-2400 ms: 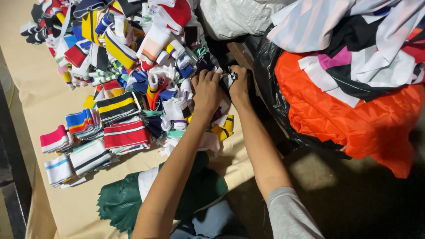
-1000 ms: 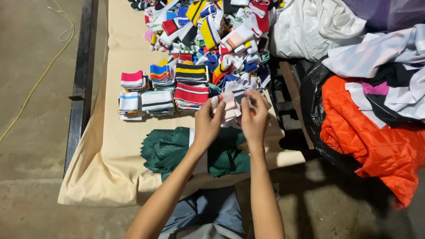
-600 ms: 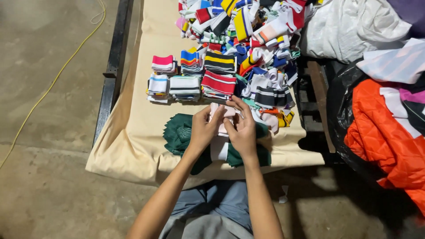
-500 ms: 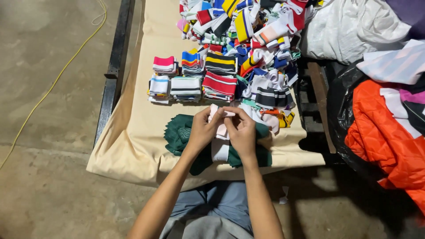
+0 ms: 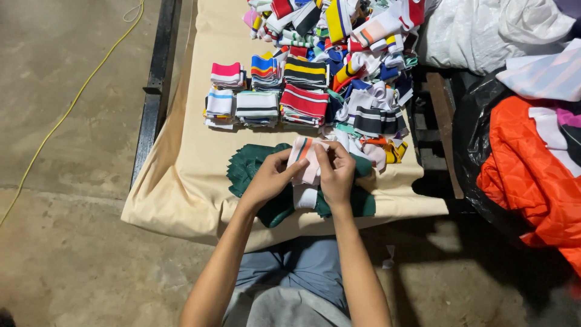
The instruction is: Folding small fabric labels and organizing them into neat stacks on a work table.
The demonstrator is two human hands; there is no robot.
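Both of my hands hold a small pale pink knit strip (image 5: 304, 158) with an orange and dark stripe, just above the table's near edge. My left hand (image 5: 270, 177) grips its left side and my right hand (image 5: 334, 172) pinches its right side. Under my hands lies a fan of dark green knit pieces (image 5: 248, 169). A white end of the strip hangs below my fingers. Beyond my hands stand neat stacks of striped knit bands (image 5: 259, 106), and behind them a loose heap of mixed coloured bands (image 5: 351, 36).
The table is covered with a beige cloth (image 5: 181, 181). A black metal rail (image 5: 154, 91) runs along its left side. A yellow cable (image 5: 72, 103) crosses the concrete floor. At right an orange quilted garment (image 5: 526, 175) sits in a black bag, with white cloth (image 5: 472, 30) above it.
My hands left the loose heap with a pale strip and drew it back toward me over the green pieces. The view pulled back and tilted down.
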